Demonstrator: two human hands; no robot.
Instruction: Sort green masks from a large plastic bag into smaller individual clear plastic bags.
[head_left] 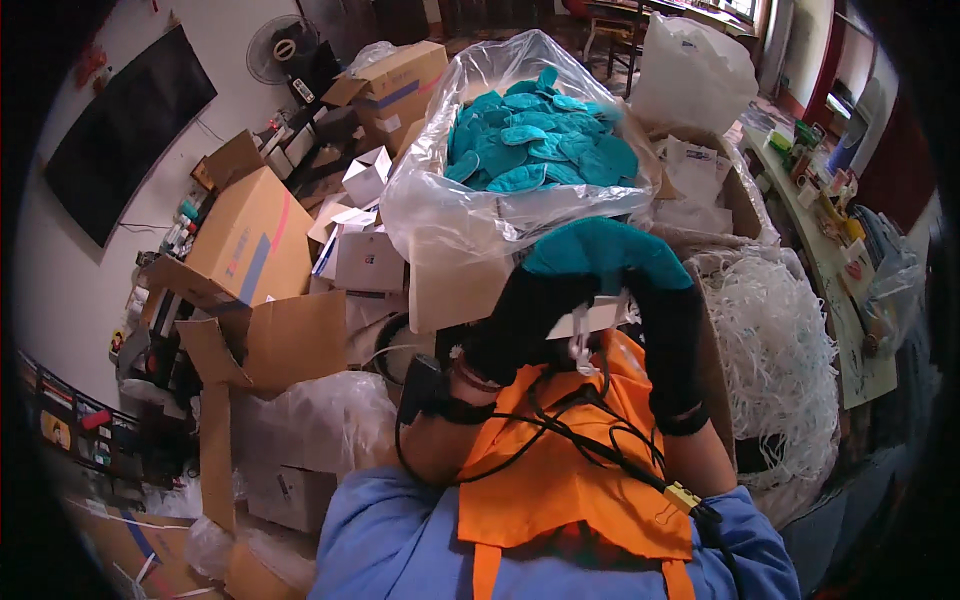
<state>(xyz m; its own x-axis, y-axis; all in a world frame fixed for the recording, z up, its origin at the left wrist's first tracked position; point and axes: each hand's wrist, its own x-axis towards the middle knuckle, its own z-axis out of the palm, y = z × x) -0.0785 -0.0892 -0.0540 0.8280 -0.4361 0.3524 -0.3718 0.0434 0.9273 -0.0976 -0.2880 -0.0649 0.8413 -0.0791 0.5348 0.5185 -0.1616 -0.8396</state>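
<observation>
In front of my chest both hands, in black gloves, are raised to a teal cloth piece (600, 247). My left hand (522, 312) grips its left side, and my right hand (668, 325) grips the right side. The cloth covers most of the fingertips. A whitish strip (580, 340) hangs below it between my hands; what it is attached to cannot be made out. Just beyond, a heap of similar rounded teal cloth pieces (545, 140) fills a box lined with a clear plastic bag (440, 215).
Open cardboard boxes (255, 235) and small white boxes (370, 262) crowd the left. White shredded strips (770, 365) fill a container at my right, beside a long cluttered table (865, 375). A black cable (600, 445) runs across my orange apron (530, 490).
</observation>
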